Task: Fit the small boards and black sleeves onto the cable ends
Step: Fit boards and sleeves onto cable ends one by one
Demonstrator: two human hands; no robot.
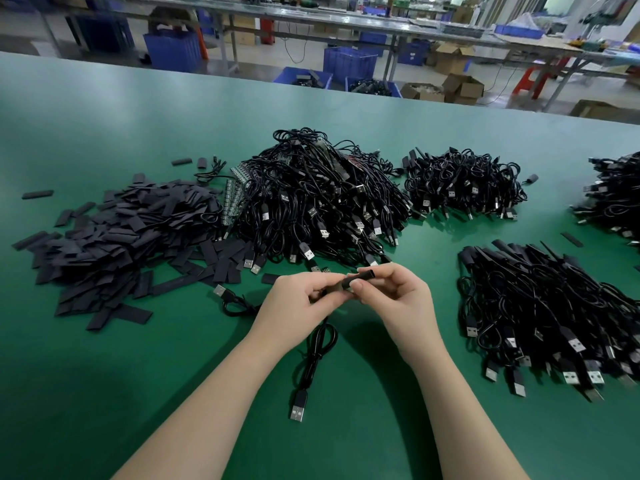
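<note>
Both hands meet mid-tabletop. Left hand (304, 296) pinches the cable end; right hand (394, 292) pinches the black sleeve (360, 277). Sleeve axis runs roughly 8-to-2 o'clock, open mouth at 2, just past the right fingertips. Cable (317, 355) trails toward 6. Spare sleeves pile (114, 237) at 9, unfitted cables (311, 199) at 12. Board not visible, probably inside the sleeve.

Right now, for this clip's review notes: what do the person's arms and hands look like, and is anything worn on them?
Two bare forearms come in from the bottom edge. The left hand and the right hand are both ungloved, with no sleeves, watch, wristband or rings visible. The fingernails showing are short and look unpainted. No markings or tape show on either arm.
</note>
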